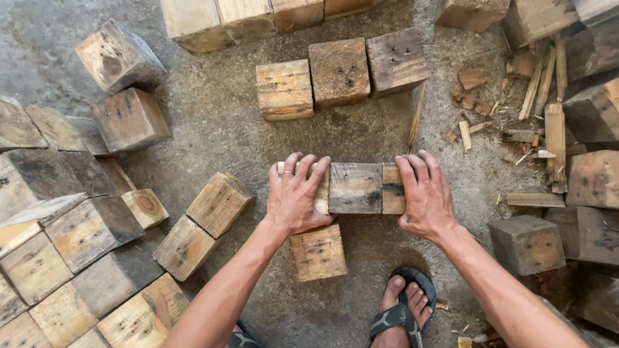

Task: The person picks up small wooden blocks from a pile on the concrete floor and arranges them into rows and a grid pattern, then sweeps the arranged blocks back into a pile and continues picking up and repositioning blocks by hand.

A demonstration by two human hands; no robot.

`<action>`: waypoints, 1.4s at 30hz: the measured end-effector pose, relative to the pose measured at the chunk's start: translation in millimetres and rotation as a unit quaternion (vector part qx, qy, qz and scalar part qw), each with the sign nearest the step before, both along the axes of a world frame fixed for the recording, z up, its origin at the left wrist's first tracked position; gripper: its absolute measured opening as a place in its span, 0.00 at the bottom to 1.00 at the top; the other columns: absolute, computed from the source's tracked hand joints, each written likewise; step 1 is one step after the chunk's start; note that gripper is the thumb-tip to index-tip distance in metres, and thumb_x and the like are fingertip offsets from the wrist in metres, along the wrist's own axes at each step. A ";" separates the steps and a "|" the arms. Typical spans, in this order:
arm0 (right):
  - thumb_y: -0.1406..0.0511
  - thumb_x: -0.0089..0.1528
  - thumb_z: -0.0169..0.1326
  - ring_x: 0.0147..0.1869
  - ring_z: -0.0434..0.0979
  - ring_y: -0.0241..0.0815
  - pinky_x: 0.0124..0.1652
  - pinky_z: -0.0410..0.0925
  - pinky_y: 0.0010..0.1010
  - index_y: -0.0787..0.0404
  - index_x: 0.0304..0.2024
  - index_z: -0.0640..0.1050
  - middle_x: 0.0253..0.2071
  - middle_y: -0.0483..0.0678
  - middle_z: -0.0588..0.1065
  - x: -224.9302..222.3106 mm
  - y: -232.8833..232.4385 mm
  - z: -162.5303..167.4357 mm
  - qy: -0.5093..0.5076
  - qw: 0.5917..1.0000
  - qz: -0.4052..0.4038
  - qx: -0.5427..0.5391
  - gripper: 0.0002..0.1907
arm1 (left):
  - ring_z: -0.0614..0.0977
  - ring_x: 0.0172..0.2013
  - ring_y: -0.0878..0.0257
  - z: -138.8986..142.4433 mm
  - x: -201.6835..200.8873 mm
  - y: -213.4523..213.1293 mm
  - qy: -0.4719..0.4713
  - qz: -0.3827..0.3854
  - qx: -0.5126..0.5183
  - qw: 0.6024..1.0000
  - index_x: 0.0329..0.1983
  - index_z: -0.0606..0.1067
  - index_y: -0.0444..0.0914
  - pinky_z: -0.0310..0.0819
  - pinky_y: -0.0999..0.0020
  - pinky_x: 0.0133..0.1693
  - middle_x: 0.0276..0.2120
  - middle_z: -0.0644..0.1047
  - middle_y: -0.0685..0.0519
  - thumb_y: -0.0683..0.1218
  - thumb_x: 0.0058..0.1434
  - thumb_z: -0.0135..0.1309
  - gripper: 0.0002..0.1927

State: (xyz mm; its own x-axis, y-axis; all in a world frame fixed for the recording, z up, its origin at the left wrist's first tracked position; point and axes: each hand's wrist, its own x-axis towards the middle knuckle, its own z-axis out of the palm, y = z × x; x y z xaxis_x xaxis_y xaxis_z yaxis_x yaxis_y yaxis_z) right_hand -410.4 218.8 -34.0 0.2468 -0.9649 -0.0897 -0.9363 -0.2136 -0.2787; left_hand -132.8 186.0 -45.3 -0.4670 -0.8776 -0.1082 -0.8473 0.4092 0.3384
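My left hand and my right hand press from either end on a short row of wooden blocks lying on the concrete floor. The left hand covers a pale block at the row's left end, the right hand lies over the block at its right end, and a dark weathered block shows between them. Both hands have their fingers curled over the far edges. Just below the left hand sits a single pale block, apart from the row. My sandalled right foot stands just behind it.
Three blocks sit in a row beyond my hands, with a longer row farther back. A stacked heap of blocks fills the left. Loose blocks and wood splinters crowd the right.
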 end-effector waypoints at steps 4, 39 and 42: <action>0.68 0.37 0.66 0.76 0.52 0.61 0.70 0.55 0.51 0.60 0.68 0.58 0.67 0.55 0.60 -4.1 -1.3 -0.3 -0.007 1.000 0.001 0.012 0.57 | 0.60 0.66 0.45 4.0 1.5 1.9 0.007 0.004 -0.015 1.000 0.72 0.58 0.44 0.54 0.35 0.59 0.63 0.63 0.46 0.66 0.28 0.71 0.66; 0.45 0.45 0.66 0.45 0.83 0.44 0.39 0.77 0.37 0.60 0.68 0.70 0.46 0.57 0.83 204.8 -142.4 232.6 -0.121 0.904 0.001 0.410 0.52 | 0.80 0.59 0.58 253.6 280.1 -50.7 0.066 0.123 0.399 0.906 0.69 0.69 0.36 0.72 0.64 0.57 0.63 0.77 0.48 0.65 0.35 0.67 0.57; 0.43 0.44 0.65 0.51 0.86 0.51 0.44 0.80 0.42 0.64 0.68 0.69 0.50 0.61 0.83 246.8 -140.1 237.9 -0.079 0.909 0.024 0.409 0.56 | 0.67 0.64 0.56 258.8 316.1 -29.0 0.020 0.173 0.361 0.916 0.72 0.68 0.41 0.59 0.57 0.59 0.68 0.67 0.50 0.64 0.39 0.70 0.56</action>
